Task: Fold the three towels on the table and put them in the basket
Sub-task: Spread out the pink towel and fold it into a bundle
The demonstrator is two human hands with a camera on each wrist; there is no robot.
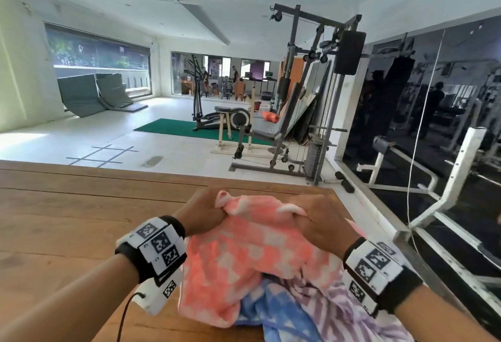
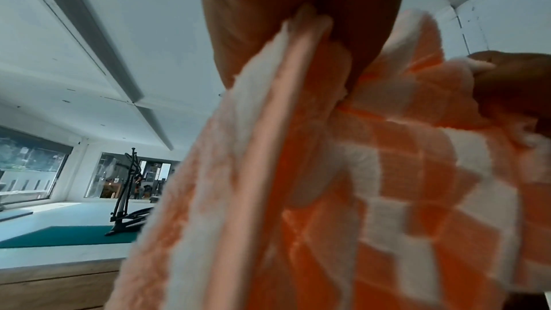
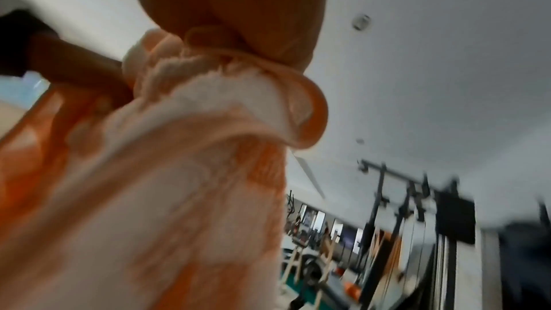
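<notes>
- Orange checked towel [image 1: 252, 246] was bunched in both my fists, left hand [image 1: 202, 212] and right hand [image 1: 318, 222] each clenching an edge, above the table [image 1: 67, 206].
- Grabbing bunches instead of corners could skew the fold.
- Beneath it lay the blue towel [image 1: 273, 314] and purple towel [image 1: 352, 312]; lifting might drag them off the table.

Bare forearms — black wristbands [image 1: 130, 257] carrying white blocks of square black-and-white markers [image 1: 160, 244]; a thin black cable [image 1: 123, 317] trails left.

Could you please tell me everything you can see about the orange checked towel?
The orange checked towel is fluffy terry-like cloth in orange and white squares with a plain border strip. It is unfolded and crumpled, lifted at its top edge: the left hand and right hand each grip a bunched part. Its lower part drapes onto the blue towel and purple towel on the wooden table.
</notes>
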